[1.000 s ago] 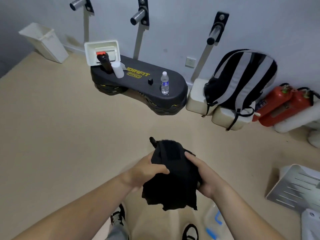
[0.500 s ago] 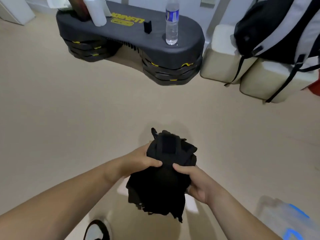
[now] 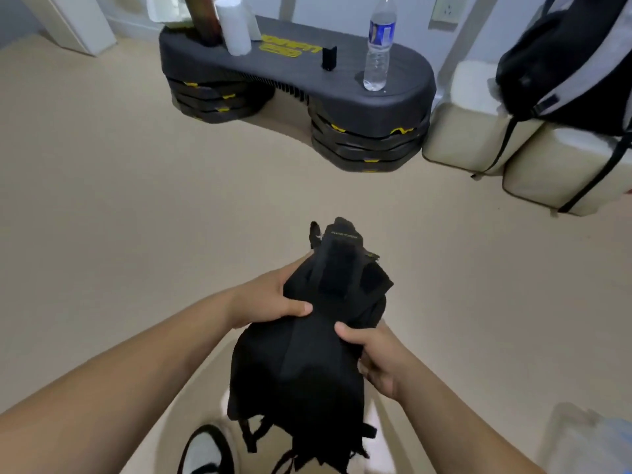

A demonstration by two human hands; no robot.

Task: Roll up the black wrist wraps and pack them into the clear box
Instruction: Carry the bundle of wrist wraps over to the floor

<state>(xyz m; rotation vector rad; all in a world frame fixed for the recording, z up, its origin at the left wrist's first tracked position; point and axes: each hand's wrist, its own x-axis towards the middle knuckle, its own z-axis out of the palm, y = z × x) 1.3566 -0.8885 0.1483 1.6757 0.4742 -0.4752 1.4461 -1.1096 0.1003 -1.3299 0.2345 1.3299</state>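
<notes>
Both hands grip the bundle of black fabric wrist wraps (image 3: pixel 307 371), held in the air above the beige floor (image 3: pixel 102 217), in front of the body.
Left hand (image 3: pixel 266 302): thumb on top of the bundle, fingers curled under its left side.
Right hand (image 3: pixel 379 357): thumb on top, fingers wrapped round the lower right edge.
Upper end is bunched, with a strap tab sticking up; loose ends hang below the hands.
Clear plastic box (image 3: pixel 588 439): on the floor at bottom right, blurred, well apart from the wraps.
Black step platform with yellow lettering (image 3: pixel 307 73) is by the wall, with a clear water bottle (image 3: pixel 378 46) upright on it.
</notes>
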